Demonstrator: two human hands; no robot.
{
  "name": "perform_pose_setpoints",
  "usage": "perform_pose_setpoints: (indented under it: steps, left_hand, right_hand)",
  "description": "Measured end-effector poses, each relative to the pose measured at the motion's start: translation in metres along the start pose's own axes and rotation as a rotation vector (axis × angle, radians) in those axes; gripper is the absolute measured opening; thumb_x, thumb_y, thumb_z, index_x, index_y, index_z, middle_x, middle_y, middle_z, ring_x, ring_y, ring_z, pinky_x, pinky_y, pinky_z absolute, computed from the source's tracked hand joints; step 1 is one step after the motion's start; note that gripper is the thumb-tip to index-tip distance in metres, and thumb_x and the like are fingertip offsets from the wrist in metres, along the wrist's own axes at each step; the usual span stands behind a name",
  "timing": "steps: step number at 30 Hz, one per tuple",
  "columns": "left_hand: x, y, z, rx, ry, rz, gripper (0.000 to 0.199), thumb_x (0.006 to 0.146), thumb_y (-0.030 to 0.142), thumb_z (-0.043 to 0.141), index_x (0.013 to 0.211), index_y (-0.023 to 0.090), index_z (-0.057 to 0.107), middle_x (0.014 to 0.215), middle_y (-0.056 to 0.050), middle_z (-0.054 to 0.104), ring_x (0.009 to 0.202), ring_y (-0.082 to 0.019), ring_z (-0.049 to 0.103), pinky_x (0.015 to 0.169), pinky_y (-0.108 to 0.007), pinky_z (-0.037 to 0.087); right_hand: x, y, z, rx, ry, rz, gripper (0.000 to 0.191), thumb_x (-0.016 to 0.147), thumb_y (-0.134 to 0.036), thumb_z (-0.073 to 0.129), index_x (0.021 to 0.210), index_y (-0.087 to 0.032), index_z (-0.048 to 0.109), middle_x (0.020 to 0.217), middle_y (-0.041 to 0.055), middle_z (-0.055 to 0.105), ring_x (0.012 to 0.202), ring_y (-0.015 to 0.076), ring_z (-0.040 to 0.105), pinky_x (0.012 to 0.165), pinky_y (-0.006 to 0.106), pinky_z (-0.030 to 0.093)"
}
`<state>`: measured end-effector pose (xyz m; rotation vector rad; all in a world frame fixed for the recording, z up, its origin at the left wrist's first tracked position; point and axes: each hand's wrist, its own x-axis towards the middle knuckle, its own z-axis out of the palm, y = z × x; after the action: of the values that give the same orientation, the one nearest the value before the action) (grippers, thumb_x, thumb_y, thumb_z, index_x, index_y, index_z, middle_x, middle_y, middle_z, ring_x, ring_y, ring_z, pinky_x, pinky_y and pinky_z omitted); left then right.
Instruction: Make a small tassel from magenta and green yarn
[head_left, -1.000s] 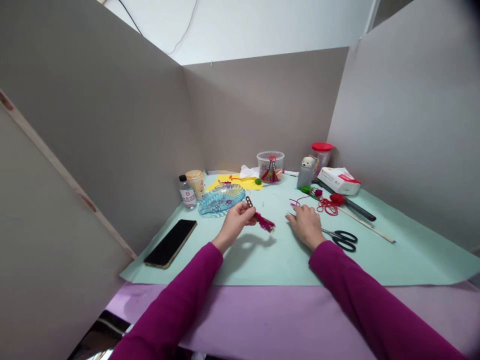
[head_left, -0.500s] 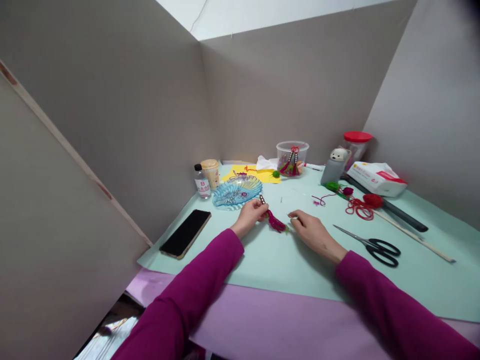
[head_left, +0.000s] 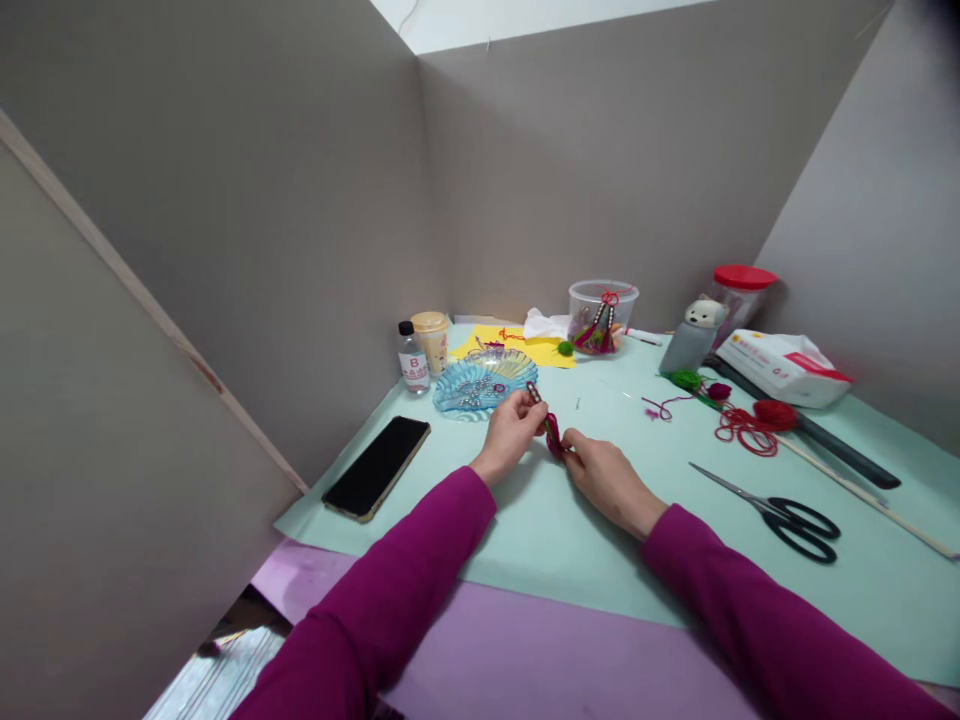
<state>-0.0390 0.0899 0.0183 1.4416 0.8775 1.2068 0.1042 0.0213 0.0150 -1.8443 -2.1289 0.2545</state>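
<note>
My left hand (head_left: 511, 435) pinches a small perforated metal strip (head_left: 533, 392) with a magenta tassel (head_left: 553, 435) hanging from it. My right hand (head_left: 607, 480) has come in from the right, and its fingertips grip the tassel's lower part. The two hands nearly meet around the tassel, hiding some of its threads. A shallow blue glass dish (head_left: 480, 385) holding small metal pieces lies just beyond my left hand.
On the pale green paper (head_left: 622, 400) lie a black phone (head_left: 376, 468), black-handled scissors (head_left: 780, 520) and a tangle of red thread (head_left: 742, 430). Farther back stand a clear plastic tub (head_left: 602, 316) of tassels, a small bottle (head_left: 412, 358) and a tissue packet (head_left: 784, 368). Grey boards wall three sides.
My right hand has moved left from beside the tassel and now grips it. My left hand has turned the strip more upright. The view has swung slightly left and the table appears shifted right.
</note>
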Motion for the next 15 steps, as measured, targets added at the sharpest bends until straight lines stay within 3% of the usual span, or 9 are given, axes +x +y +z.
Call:
perform_pose_setpoints:
  steps: [4, 7, 12, 15]
  left_hand:
    - [0.005, 0.014, -0.011, -0.082, 0.116, 0.027, 0.03, 0.076, 0.042, 0.062, 0.08, 0.017, 0.045, 0.07, 0.001, 0.056, 0.064, -0.013, 0.059, 0.063, -0.027, 0.052]
    - [0.007, 0.023, -0.017, -0.057, 0.101, 0.05, 0.03, 0.076, 0.043, 0.062, 0.081, 0.017, 0.046, 0.071, 0.0, 0.058, 0.067, -0.013, 0.059, 0.065, -0.027, 0.052]
    - [0.007, 0.033, -0.01, 0.07, -0.006, 0.088, 0.024, 0.08, 0.038, 0.058, 0.08, 0.016, 0.049, 0.073, -0.001, 0.058, 0.067, -0.012, 0.057, 0.064, -0.024, 0.049]
    - [0.006, 0.039, 0.0, 0.164, -0.055, 0.148, 0.02, 0.082, 0.036, 0.056, 0.08, 0.017, 0.049, 0.074, -0.001, 0.057, 0.068, -0.011, 0.056, 0.063, -0.023, 0.047]
  right_hand:
    - [-0.008, 0.013, -0.011, -0.056, -0.083, 0.007, 0.018, 0.085, -0.019, 0.04, 0.09, -0.022, 0.057, 0.079, 0.006, 0.066, 0.07, 0.0163, 0.056, 0.058, 0.024, 0.027]
    - [-0.011, 0.022, -0.03, -0.064, -0.115, 0.002, 0.014, 0.08, -0.02, 0.045, 0.081, -0.021, 0.059, 0.074, 0.0052, 0.065, 0.065, 0.0158, 0.055, 0.057, 0.024, 0.028]
    - [-0.005, 0.007, -0.056, 0.263, 0.243, -0.052, 0.019, 0.086, -0.032, 0.042, 0.094, -0.023, 0.058, 0.069, 0.0, 0.063, 0.06, 0.0141, 0.054, 0.06, 0.023, 0.035]
    - [0.001, -0.004, -0.052, 0.252, 0.248, -0.059, 0.018, 0.085, -0.029, 0.042, 0.089, -0.024, 0.058, 0.064, -0.001, 0.062, 0.058, 0.0144, 0.053, 0.059, 0.023, 0.034]
